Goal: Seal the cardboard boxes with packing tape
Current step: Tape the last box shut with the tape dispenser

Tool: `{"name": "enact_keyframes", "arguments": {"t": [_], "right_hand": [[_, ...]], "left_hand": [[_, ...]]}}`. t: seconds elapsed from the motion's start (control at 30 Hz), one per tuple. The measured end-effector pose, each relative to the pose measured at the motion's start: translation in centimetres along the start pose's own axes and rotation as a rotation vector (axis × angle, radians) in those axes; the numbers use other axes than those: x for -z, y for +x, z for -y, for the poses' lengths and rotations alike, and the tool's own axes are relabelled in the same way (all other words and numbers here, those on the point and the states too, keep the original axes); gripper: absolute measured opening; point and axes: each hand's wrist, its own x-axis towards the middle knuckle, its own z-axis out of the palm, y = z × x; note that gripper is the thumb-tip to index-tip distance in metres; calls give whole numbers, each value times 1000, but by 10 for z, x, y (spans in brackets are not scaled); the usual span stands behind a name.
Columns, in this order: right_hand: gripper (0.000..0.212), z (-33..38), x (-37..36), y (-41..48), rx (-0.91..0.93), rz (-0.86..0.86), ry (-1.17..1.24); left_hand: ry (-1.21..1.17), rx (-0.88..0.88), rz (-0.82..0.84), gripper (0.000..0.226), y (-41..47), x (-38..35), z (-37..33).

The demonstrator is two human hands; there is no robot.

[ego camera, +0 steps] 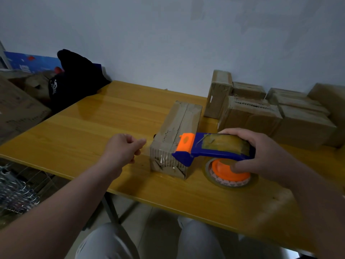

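Two hands flank a cardboard box (179, 124) on the bench (93, 118). The right hand (261, 146) clamps a tape dispenser (205, 146) at the box's near end. The left hand (123, 148) is curled, apparently empty. Likely next: tear the tape and press it down.

At the far right of the yellow wooden table (93, 131), stacked brown cardboard boxes (306, 116) blur and run off frame. White print on the black cloth cap (74, 79) beyond the table's left corner is unreadable.

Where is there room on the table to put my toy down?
The wide bare stretch of table between the black cloth bundle and the middle box. The right back corner is crowded with stacked boxes.
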Motion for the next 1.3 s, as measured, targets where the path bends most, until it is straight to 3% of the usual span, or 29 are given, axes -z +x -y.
{"name": "enact_keyframes", "arguments": {"t": [0.27,0.5,0.6,0.7,0.8,1.0,1.1,1.17,1.3], "right_hand": [[74,-9,-2,0,-10,3,2],[74,-12,-5,-2,-1,-9,13],[74,-12,-6,-2,-5,-14,25],[75,-12,-7,-2,-16,-15,4],[75,-13,-7,-3,-17,-18,1],[75,-14,-7,-2,-9,-5,7],[74,-13,-7,-3,3,-1,5],[73,-13,-7,-3,7,0,-9],[74,-12,-6,-2,14,19,-10]], "left_hand": [[-47,97,116,27,-3,-14,13],[117,90,176,20,-11,-17,15],[185,15,85,13,-12,-14,12],[-73,-68,-23,25,-19,-12,6],[-197,-129,152,52,-37,-21,6],[144,-143,298,73,-43,-17,7],[637,-499,209,96,-42,-14,-2],[833,-707,247,97,-39,-20,-10],[1013,-803,337,90,-33,-29,-18]]}}
